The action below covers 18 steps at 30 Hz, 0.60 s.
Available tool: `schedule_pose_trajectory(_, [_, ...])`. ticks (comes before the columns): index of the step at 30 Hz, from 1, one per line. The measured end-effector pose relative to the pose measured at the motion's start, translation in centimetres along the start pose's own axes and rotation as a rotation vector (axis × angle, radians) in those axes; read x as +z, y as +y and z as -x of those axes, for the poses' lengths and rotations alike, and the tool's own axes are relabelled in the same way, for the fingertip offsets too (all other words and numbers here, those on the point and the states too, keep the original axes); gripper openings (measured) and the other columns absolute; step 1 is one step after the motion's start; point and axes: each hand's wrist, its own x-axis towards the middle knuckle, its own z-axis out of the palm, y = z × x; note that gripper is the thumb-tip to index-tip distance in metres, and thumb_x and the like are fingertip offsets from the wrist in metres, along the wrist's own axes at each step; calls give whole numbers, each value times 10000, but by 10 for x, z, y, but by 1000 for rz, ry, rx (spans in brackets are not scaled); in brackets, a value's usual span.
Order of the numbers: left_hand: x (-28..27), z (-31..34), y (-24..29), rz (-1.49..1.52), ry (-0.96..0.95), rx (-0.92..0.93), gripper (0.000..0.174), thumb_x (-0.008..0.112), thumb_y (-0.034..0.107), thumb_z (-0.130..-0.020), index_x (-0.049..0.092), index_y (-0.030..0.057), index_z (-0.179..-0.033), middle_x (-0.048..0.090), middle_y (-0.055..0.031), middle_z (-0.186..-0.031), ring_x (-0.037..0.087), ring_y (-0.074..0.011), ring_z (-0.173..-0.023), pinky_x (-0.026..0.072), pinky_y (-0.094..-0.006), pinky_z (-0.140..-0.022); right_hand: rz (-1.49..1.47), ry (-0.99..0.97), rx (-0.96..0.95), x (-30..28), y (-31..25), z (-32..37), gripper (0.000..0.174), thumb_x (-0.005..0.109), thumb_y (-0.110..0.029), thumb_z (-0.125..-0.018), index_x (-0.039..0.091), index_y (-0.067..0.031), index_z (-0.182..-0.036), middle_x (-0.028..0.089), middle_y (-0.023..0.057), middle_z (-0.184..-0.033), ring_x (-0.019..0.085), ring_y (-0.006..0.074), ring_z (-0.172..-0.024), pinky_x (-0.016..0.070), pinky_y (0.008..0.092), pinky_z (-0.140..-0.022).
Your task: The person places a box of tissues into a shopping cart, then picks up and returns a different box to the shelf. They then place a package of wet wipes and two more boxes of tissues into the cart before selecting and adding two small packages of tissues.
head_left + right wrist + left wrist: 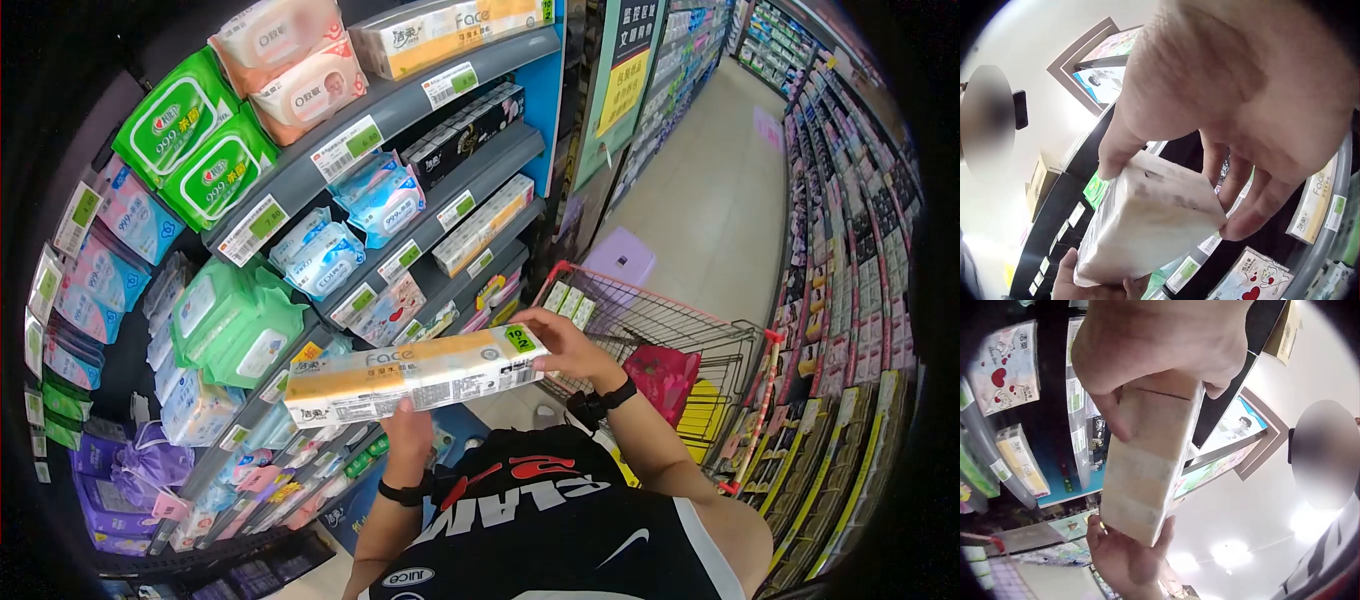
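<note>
A long white and yellow tissue pack (420,372) marked "Face", with a green tag at its right end, is held level before the chest. The left hand (408,435) grips its lower left part from below, thumb on the near side. At the right end, the right hand (565,345) holds the pack's top and corner. In the left wrist view the pack (1144,462) runs from the left hand (1163,344) down to the right hand (1125,559). The right wrist view shows the right hand's (1229,94) thumb and fingers on opposite sides of the pack's end (1160,206).
Shelves at the left carry green wipes packs (215,165), pink packs (305,85) and similar Face packs (455,35). A wire shopping cart (735,350) with a red bag (660,385) stands at the right, near a lilac box (620,258). An aisle floor (690,160) lies beyond.
</note>
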Motion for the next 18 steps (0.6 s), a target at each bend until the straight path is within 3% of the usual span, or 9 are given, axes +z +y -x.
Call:
schedule_pose_trajectory(2, [-14, -4, -1, 22, -13, 31, 810, 751, 322, -836, 322, 72, -1476, 443, -98, -1463, 418, -289, -1374, 315, -487, -1160, -40, 32, -20, -2, 6, -3, 708, 833, -324, -750, 508, 7, -1285, 594, 75, -1196, 560, 170, -1141, 413, 306, -1010])
schedule_pose_trajectory(3, [-20, -5, 0, 6, 3, 57, 810, 750, 329, -837, 321, 72, -1475, 449, -99, -1455, 426, -288, -1367, 325, -486, -1154, 9, 86, -52, 2, 5, -5, 682, 781, -434, -774, 530, 11, -1225, 603, 65, -1129, 573, 155, -1078, 437, 298, -958])
schedule_pose_trajectory(7, [-30, -7, 10, -15, 56, 114, 794, 735, 356, -850, 325, 73, -1469, 471, -103, -1427, 461, -290, -1339, 371, -489, -1123, 90, 135, -70, -2, 4, -9, 643, 657, -535, -832, 538, 5, -1160, 591, 58, -1079, 568, 135, -1023, 445, 282, -909])
schedule_pose_trajectory(10, [-34, -7, 18, -70, 71, 155, 717, 661, 397, -899, 349, 69, -1455, 495, -111, -1409, 495, -299, -1308, 409, -492, -1093, -11, 129, -89, -9, 12, -9, 464, 667, -338, -877, 544, -5, -1175, 611, 40, -1065, 570, 119, -1013, 443, 273, -901])
schedule_pose_trajectory(13, [-28, -8, 28, -157, 89, 239, 636, 561, 437, -952, 394, 58, -1434, 526, -118, -1398, 511, -301, -1296, 389, -482, -1108, -16, 157, -86, -10, 12, -8, 481, 663, -374, -884, 545, -12, -1178, 612, 34, -1054, 571, 114, -997, 440, 270, -890])
schedule_pose_trajectory(18, [-41, -5, 36, -106, 121, 189, 623, 535, 449, -965, 395, 72, -1441, 527, -113, -1402, 511, -291, -1297, 390, -476, -1105, -12, 193, -94, -13, 15, -8, 532, 644, -462, -887, 550, -24, -1176, 589, 21, -1011, 552, 110, -964, 431, 267, -861])
